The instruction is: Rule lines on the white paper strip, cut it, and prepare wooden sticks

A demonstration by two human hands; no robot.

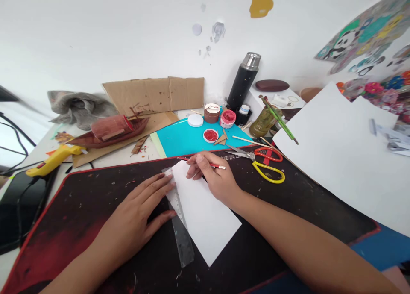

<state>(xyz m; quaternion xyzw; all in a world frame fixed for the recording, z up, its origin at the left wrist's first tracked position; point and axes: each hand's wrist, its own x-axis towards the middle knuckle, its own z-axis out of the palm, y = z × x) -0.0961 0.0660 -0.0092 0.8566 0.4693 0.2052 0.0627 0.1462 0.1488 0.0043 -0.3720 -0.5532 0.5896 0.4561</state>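
Observation:
A sheet of white paper lies at an angle on the dark desk mat. Along its left edge runs a clear ruler, partly over the paper. My left hand presses flat on the ruler, fingers stretched out. Over the far end of the sheet, my right hand grips a red pencil; its white end points right, and the fingers partly hide its shaft. Just beyond that hand lie scissors with red and yellow handles.
A yellow glue gun and a wooden model boat stand left. Paint pots sit on a blue sheet at the back. A black flask and a jar with brushes stand behind. Large white sheets lie right.

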